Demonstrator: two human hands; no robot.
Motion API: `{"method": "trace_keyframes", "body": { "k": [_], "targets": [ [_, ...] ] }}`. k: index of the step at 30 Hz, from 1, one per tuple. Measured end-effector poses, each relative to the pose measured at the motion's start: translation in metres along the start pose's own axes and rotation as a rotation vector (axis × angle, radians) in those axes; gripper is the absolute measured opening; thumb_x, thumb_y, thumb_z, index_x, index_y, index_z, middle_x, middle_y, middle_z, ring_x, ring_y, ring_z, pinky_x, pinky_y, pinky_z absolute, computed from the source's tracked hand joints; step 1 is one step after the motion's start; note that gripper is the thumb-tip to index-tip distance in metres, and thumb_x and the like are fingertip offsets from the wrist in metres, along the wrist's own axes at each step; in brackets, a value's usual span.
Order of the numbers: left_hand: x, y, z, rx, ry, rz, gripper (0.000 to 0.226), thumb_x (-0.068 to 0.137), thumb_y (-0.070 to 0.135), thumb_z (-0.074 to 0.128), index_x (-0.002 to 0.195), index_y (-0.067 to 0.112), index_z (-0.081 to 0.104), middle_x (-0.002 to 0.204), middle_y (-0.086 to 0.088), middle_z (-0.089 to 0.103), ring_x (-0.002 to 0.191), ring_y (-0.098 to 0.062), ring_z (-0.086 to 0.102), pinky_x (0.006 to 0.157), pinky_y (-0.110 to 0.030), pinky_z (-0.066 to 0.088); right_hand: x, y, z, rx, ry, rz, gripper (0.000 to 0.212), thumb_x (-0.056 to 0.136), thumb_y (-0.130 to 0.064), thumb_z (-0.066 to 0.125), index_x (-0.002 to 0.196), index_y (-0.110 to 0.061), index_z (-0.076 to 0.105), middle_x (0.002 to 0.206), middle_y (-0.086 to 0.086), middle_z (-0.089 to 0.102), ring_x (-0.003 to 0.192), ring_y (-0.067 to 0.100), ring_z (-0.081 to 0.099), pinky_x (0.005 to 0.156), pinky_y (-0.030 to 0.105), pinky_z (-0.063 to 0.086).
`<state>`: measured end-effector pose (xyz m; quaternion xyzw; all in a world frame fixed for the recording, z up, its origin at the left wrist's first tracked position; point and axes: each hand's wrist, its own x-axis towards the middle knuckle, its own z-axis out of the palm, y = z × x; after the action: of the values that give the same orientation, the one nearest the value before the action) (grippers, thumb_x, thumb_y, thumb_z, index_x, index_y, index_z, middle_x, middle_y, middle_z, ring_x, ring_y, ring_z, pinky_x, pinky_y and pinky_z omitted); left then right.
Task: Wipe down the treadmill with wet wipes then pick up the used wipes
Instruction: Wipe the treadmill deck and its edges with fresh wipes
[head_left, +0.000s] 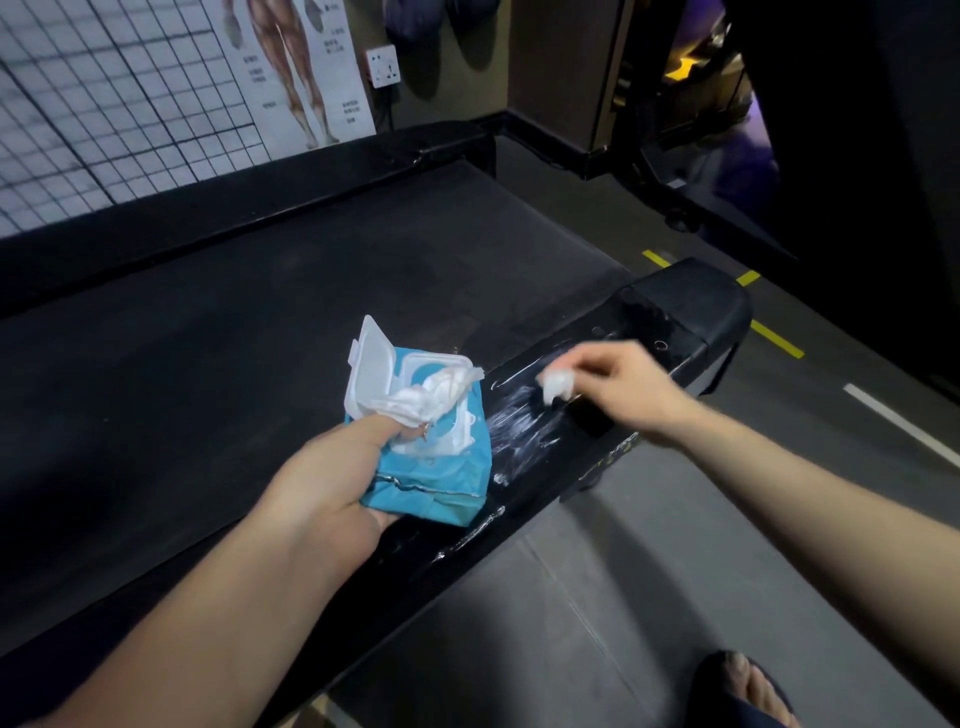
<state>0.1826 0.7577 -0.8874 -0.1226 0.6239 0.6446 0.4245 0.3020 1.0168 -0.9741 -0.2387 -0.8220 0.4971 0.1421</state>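
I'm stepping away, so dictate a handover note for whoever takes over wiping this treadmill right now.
Left hand holds the blue soft wet-wipe pack, white flip lid open, a white wipe sticking out.
Right hand pinches a crumpled white wipe on the glossy black side rail.
Done: wet streaks on that rail.
Left: the rest of the treadmill, then picking up the spent ones.

Dim room, right hand (618, 382) motion-blurred, glare on wet rail (524, 421)

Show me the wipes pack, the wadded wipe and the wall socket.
wipes pack (441, 491), head view, on its blue lower front.
wadded wipe (557, 387), head view, on the white wad's middle.
wall socket (383, 65), head view, on its white faceplate.
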Motion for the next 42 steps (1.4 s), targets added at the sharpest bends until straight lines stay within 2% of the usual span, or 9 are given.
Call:
{"method": "trace_keyframes", "body": {
  "k": [3, 7, 13, 16, 23, 27, 35, 38, 42],
  "targets": [
    [0.0, 0.001, 0.001, 0.001, 0.007, 0.003, 0.024, 0.091, -0.003, 0.071, 0.111, 0.008, 0.073, 0.098, -0.016, 0.08, 0.092, -0.033, 0.077, 0.089, -0.052, 0.061, 0.021, 0.004, -0.033, -0.042, 0.34, 0.073, 0.021, 0.09, -0.009, 0.066, 0.084, -0.027, 0.076, 0.085, -0.005, 0.077, 0.072, 0.001, 0.063, 0.069, 0.023, 0.047],
    [0.0, 0.0, 0.003, 0.018, 0.008, 0.003, 0.026, 0.09, -0.004, 0.071, 0.113, 0.007, 0.073, 0.098, -0.017, 0.08, 0.092, -0.035, 0.077, 0.091, -0.055, 0.06, 0.031, 0.012, -0.052, -0.395, 0.444, 0.071, 0.032, 0.086, -0.006, 0.055, 0.091, -0.028, 0.078, 0.086, -0.007, 0.072, 0.084, 0.014, 0.065, 0.072, 0.027, 0.046],
    [0.0, -0.003, 0.004, 0.027, -0.007, 0.0, 0.026, 0.091, -0.005, 0.069, 0.114, 0.006, 0.073, 0.1, -0.017, 0.08, 0.095, -0.036, 0.077, 0.096, -0.057, 0.058, 0.031, 0.041, -0.053, -0.768, 0.2, -0.023, 0.024, 0.09, -0.007, 0.058, 0.102, -0.01, 0.078, 0.115, 0.011, 0.065, 0.104, 0.034, 0.062, 0.091, 0.041, 0.052],
    [-0.001, -0.002, 0.003, 0.033, -0.018, 0.016, 0.026, 0.09, -0.004, 0.07, 0.114, 0.007, 0.073, 0.1, -0.017, 0.08, 0.094, -0.035, 0.077, 0.091, -0.054, 0.06, 0.028, 0.035, -0.063, -0.912, 0.073, -0.115, 0.017, 0.086, -0.002, 0.061, 0.095, -0.002, 0.076, 0.115, 0.015, 0.067, 0.108, 0.035, 0.059, 0.096, 0.035, 0.044],
    [0.002, -0.003, 0.002, 0.05, -0.025, 0.003, 0.025, 0.09, -0.001, 0.072, 0.115, 0.006, 0.073, 0.098, -0.017, 0.08, 0.085, -0.033, 0.079, 0.082, -0.05, 0.062, 0.025, 0.026, -0.047, -0.788, -0.01, -0.17, 0.02, 0.078, -0.005, 0.073, 0.098, -0.006, 0.074, 0.094, 0.01, 0.069, 0.088, 0.028, 0.067, 0.079, 0.025, 0.045],
    [0.003, -0.001, 0.001, 0.031, -0.018, 0.002, 0.028, 0.091, -0.003, 0.07, 0.117, 0.005, 0.073, 0.101, -0.018, 0.08, 0.093, -0.036, 0.078, 0.09, -0.055, 0.061, 0.001, 0.023, -0.023, -0.474, 0.081, -0.067, 0.013, 0.079, -0.013, 0.08, 0.09, -0.02, 0.076, 0.082, -0.007, 0.068, 0.072, 0.001, 0.059, 0.073, 0.017, 0.046],
    [0.004, -0.001, 0.001, 0.033, -0.012, -0.001, 0.029, 0.09, -0.002, 0.071, 0.118, 0.006, 0.073, 0.1, -0.017, 0.08, 0.091, -0.034, 0.078, 0.086, -0.053, 0.061, -0.001, 0.013, -0.021, 0.104, 0.152, 0.044, 0.014, 0.085, -0.005, 0.078, 0.093, -0.011, 0.068, 0.085, 0.008, 0.068, 0.077, 0.015, 0.057, 0.073, 0.021, 0.047],
    [0.005, -0.001, 0.001, 0.044, -0.015, 0.003, 0.031, 0.089, -0.002, 0.072, 0.119, 0.006, 0.073, 0.1, -0.017, 0.08, 0.091, -0.034, 0.079, 0.085, -0.052, 0.062, 0.02, 0.017, -0.048, -0.079, 0.387, 0.105, 0.021, 0.086, -0.019, 0.075, 0.102, -0.028, 0.066, 0.086, 0.001, 0.072, 0.075, 0.014, 0.064, 0.071, 0.024, 0.05],
    [0.005, -0.003, 0.002, 0.056, -0.016, 0.01, 0.029, 0.09, -0.002, 0.072, 0.118, 0.006, 0.073, 0.101, -0.018, 0.08, 0.095, -0.036, 0.078, 0.094, -0.056, 0.06, 0.034, 0.022, -0.063, -0.342, 0.419, 0.117, 0.039, 0.089, -0.01, 0.054, 0.119, -0.032, 0.066, 0.089, -0.002, 0.072, 0.084, 0.017, 0.065, 0.074, 0.027, 0.049]
  ]
}}
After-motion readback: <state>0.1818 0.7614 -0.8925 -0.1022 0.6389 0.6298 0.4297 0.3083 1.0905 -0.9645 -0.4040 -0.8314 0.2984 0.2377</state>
